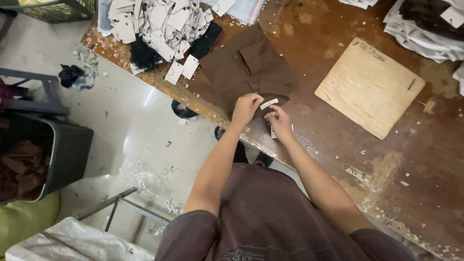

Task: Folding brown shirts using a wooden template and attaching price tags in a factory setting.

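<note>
A folded brown garment (246,70) lies on the worn brown table (338,150). My left hand (245,107) rests on its near edge, fingers pinched at a small white label (269,103). Close beside it, my right hand (279,122) touches the same edge and seems to hold a small white tag under the fingers. Both forearms reach forward from my brown shirt.
A heap of white paper tags with black strings (159,24) lies at the table's far left. A pale wooden board (369,87) sits to the right, folded light garments (425,29) beyond it. A dark basket of brown cloth (34,154) stands on the floor at left.
</note>
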